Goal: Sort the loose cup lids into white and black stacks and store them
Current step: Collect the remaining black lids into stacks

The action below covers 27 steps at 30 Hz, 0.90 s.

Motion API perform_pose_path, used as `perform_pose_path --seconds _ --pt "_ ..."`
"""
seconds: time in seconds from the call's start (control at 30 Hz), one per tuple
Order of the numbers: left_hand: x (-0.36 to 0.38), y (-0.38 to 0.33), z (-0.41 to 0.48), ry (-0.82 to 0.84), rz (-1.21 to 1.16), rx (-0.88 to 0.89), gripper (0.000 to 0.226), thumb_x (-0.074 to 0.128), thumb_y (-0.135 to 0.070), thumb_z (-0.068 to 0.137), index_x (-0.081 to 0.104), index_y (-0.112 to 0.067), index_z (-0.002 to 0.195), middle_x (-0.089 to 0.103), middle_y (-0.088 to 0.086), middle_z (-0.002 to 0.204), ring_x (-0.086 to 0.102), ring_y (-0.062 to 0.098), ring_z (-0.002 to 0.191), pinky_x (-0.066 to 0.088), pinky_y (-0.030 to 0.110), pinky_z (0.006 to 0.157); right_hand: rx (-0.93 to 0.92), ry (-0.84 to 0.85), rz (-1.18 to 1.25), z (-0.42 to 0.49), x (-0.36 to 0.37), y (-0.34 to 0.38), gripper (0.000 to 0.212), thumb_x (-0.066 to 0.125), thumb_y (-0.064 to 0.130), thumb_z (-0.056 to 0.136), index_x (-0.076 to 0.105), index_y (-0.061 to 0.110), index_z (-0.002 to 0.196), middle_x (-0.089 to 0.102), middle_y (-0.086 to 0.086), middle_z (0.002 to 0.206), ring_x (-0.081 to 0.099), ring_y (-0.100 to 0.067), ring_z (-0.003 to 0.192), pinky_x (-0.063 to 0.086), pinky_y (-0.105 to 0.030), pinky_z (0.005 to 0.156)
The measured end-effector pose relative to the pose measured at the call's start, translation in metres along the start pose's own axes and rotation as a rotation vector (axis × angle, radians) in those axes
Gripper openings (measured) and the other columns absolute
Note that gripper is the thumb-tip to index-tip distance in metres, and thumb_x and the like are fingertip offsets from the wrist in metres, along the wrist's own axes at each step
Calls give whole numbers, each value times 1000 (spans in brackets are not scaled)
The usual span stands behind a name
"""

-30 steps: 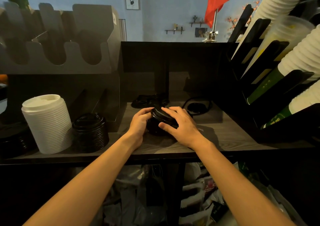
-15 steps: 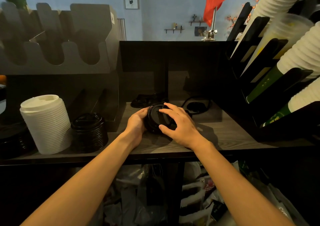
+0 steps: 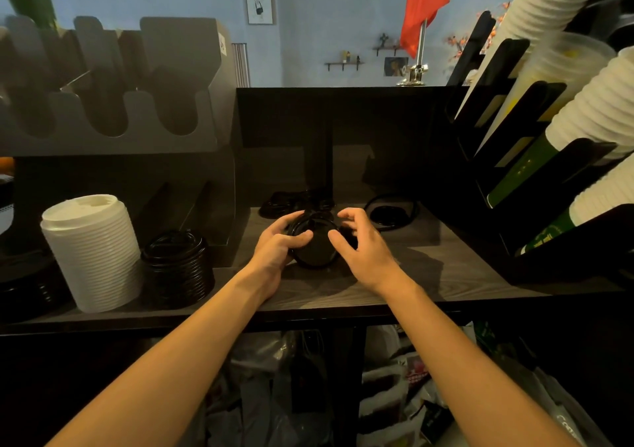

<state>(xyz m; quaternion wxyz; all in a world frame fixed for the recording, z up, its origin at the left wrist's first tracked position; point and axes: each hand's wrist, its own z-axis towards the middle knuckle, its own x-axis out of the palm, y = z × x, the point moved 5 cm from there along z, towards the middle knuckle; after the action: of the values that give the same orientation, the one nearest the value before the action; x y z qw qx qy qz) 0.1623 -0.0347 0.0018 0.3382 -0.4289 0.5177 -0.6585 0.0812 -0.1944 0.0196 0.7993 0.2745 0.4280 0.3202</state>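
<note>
A short stack of black lids (image 3: 314,251) lies tipped on its side at the middle of the wooden shelf (image 3: 429,275). My left hand (image 3: 274,247) grips its left rim, thumb on the face turned toward me. My right hand (image 3: 363,244) arches over the right rim with curled fingers, its thumb on the same face. A tall white lid stack (image 3: 92,251) stands at the left, with a lower black lid stack (image 3: 176,268) beside it. Loose black lids (image 3: 291,199) lie behind my hands, and another loose black lid (image 3: 391,211) at the back right.
A grey slotted lid organiser (image 3: 109,86) rises at the left. A black rack (image 3: 549,179) with slanted rows of white and green cups fills the right side. A dark back panel closes the shelf. Bags and clutter sit below the shelf edge.
The black lid stack has tipped from upright onto its side, its face now turned toward me. My right hand has loosened and shifted to the right rim.
</note>
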Motion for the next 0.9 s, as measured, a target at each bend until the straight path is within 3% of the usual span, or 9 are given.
perform_pose_path --seconds 0.13,0.2,0.3,0.37,0.53,0.7,0.9 --pt "4 -1 -1 28 7 24 55 76 -6 83 64 -24 133 70 5 125 68 28 115 57 38 92 92 49 130 0 2 -4 42 55 33 102 44 26 141 58 15 106 59 -1 96 48 -10 73" --pt "7 1 -1 31 49 15 57 82 -11 77 65 -20 130 74 5 119 70 27 112 57 38 92 110 13 192 1 -2 -5 42 57 29 102 46 24 142 62 9 106 61 -2 96 49 -8 70" --pt "11 2 -2 36 110 7 40 82 -19 81 71 -18 119 79 3 108 73 25 107 54 46 102 123 -17 222 -1 -6 -3 39 58 28 101 48 24 139 62 9 103 60 -1 93 47 -5 68" --pt "11 2 -2 33 113 7 36 81 -22 84 71 -18 118 79 3 108 73 24 107 54 47 102 123 -20 239 -2 -6 -1 38 58 28 101 48 25 137 62 8 103 59 -1 92 47 -5 67" --pt "11 2 -7 19 116 31 33 80 -23 86 70 -15 117 79 3 105 75 22 103 59 34 86 123 -7 293 -3 -6 -1 34 59 25 100 51 28 133 61 1 115 61 -9 104 51 -14 76" --pt "10 3 -7 1 139 22 38 80 -31 84 69 -10 114 79 9 104 76 23 100 60 41 90 90 -6 317 -4 -7 2 21 60 10 97 57 21 115 61 -1 106 62 -12 98 55 -16 75" --pt "12 2 -7 -7 145 45 39 78 -35 85 69 -10 114 78 9 104 76 22 99 61 36 83 67 -20 280 -4 -7 1 30 65 9 95 57 23 120 61 1 112 63 -8 101 56 -21 85"
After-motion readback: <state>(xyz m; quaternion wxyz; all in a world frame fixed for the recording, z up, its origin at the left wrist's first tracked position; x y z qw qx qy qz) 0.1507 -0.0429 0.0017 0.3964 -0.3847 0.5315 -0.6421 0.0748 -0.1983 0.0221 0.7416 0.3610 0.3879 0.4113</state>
